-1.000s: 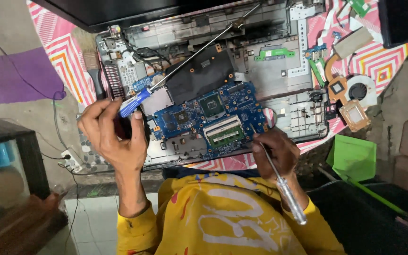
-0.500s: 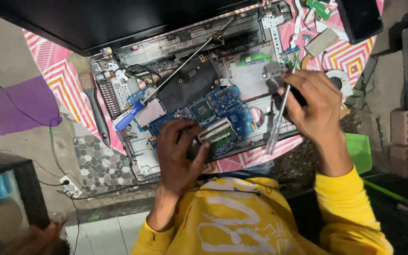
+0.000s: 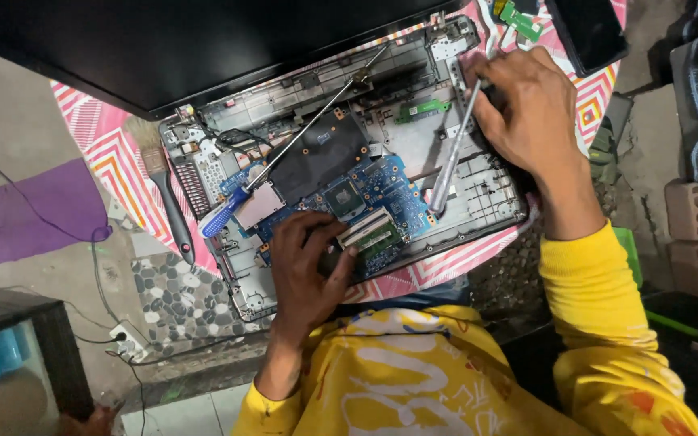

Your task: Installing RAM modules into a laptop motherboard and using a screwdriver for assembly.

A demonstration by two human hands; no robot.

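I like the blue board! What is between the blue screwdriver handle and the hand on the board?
In the head view, a silver card slot lies between blue screwdriver handle and left hand.

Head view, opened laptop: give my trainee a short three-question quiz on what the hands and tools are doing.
1. True or false: the left hand rests on the blue motherboard.
2. What does the right hand hold? A) paintbrush B) silver-handled screwdriver C) pliers
3. Where does the blue-handled screwdriver lie?

Key:
1. True; its fingers are at the memory slot.
2. B, the silver-handled screwdriver.
3. Unheld, slanting across the open laptop chassis, its handle toward the person's left, near the paintbrush.
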